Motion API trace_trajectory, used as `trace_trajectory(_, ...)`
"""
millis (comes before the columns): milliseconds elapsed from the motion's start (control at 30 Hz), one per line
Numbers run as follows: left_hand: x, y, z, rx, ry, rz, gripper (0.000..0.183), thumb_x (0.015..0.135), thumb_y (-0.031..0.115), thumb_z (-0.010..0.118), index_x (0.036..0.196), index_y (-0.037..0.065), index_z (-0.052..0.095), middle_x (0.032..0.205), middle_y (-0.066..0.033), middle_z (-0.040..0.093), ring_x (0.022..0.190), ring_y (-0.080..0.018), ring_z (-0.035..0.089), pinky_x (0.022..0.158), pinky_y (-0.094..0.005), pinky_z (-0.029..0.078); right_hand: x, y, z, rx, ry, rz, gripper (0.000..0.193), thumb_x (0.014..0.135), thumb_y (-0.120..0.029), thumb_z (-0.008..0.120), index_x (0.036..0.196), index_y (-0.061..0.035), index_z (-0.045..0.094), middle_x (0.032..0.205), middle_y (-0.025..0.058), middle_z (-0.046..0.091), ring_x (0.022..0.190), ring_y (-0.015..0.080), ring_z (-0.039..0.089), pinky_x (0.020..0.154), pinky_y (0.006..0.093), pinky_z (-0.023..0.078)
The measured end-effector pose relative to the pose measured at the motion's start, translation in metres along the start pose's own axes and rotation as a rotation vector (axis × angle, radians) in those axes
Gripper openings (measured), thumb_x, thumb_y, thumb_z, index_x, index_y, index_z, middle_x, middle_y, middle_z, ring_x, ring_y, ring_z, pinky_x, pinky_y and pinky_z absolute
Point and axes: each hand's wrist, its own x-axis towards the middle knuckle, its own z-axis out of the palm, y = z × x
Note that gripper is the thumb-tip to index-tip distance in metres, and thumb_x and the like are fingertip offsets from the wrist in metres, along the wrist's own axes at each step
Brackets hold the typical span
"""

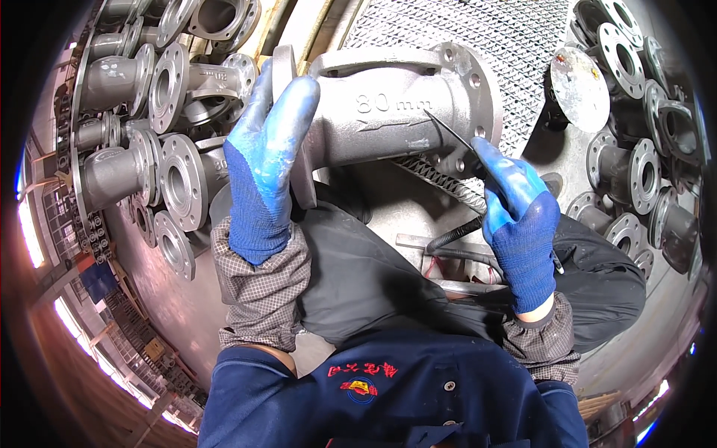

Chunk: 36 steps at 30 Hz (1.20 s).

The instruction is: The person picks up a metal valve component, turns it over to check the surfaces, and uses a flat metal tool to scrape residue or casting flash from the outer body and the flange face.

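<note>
Grey cast-metal pipe fitting w/ bolt-hole flanges (351, 147) lies across upper centre of frame, right end slightly higher, raised markings facing up. Left hand (269, 142), in a two-tone blue coated work glove, is against the fitting's left flange, fingers pointing up — can't tell if it actually grips the rim. Right hand (519, 194), same type of glove, is closed round a slim dark pointed tool (450, 132), tip by the raised markings; can't tell whether tip & metal touch.

Silver diamond-mesh metal grating (515, 45) at top of frame, behind the fitting, plus pale wooden slats (312, 33) top centre-left. Dark grey trousers (351, 261) mid-frame, below the fitting; dark ribbed tube (455, 232) just left of the right glove's cuff. Grey flanged metal castings (179, 187) stacked upper left, more dark grey flanged pieces (646, 175) at right — stained pale round disc (582, 89) upper right, btwn those & the grating
</note>
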Motion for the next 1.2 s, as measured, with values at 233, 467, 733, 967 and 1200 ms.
trace_trajectory(233,0.0,-0.004,-0.002,0.143,-0.031,0.066,0.038,0.088,0.002,0.058,0.125,0.01,0.058,0.132,-0.026,0.049,0.114,-0.0319,0.056,0.095,-0.0346,0.045,0.0,0.0,-0.001,-0.011,-0.014,0.01,0.049,0.072,0.013,0.051,0.116,-0.0046,0.063,0.096,0.0164,0.065,0.083,0.0258,0.064,0.073,0.031,0.05)
trace_trajectory(467,0.001,-0.004,0.001,-0.019,0.002,-0.032,0.04,0.087,0.001,0.058,0.125,0.011,0.058,0.132,-0.0262,0.049,0.111,-0.0322,0.058,0.092,-0.0339,0.046,0.003,0.0,0.002,0.088,0.033,0.025,0.048,0.072,0.009,0.056,0.116,-0.0076,0.064,0.09,0.0156,0.065,0.078,0.0269,0.064,0.07,0.0324,0.052)
trace_trajectory(733,0.001,-0.008,-0.004,0.19,-0.006,0.115,0.037,0.085,0.001,0.062,0.121,0.008,0.06,0.128,-0.0254,0.052,0.109,-0.0312,0.06,0.09,-0.0336,0.049,0.001,-0.004,-0.002,0.048,0.047,-0.005,0.049,0.071,0.008,0.055,0.117,-0.0073,0.063,0.093,0.0157,0.065,0.08,0.0284,0.064,0.071,0.0337,0.051)
trace_trajectory(967,0.001,-0.009,-0.003,0.186,-0.012,0.134,0.037,0.085,0.0,0.061,0.12,0.008,0.06,0.128,-0.0263,0.052,0.11,-0.0324,0.059,0.091,-0.035,0.048,0.007,-0.009,-0.019,-0.144,0.063,-0.067,0.051,0.071,0.008,0.056,0.118,-0.0105,0.063,0.09,0.0159,0.064,0.08,0.0293,0.063,0.071,0.0351,0.051)
trace_trajectory(1200,-0.001,-0.009,-0.001,0.048,0.015,0.074,0.037,0.086,0.002,0.061,0.123,0.009,0.059,0.13,-0.026,0.05,0.113,-0.0309,0.057,0.093,-0.0341,0.047,0.031,0.003,-0.034,-0.088,-0.034,-0.098,0.045,0.068,0.01,0.055,0.107,-0.0081,0.068,0.074,0.0139,0.06,0.064,0.0254,0.059,0.059,0.0317,0.047)
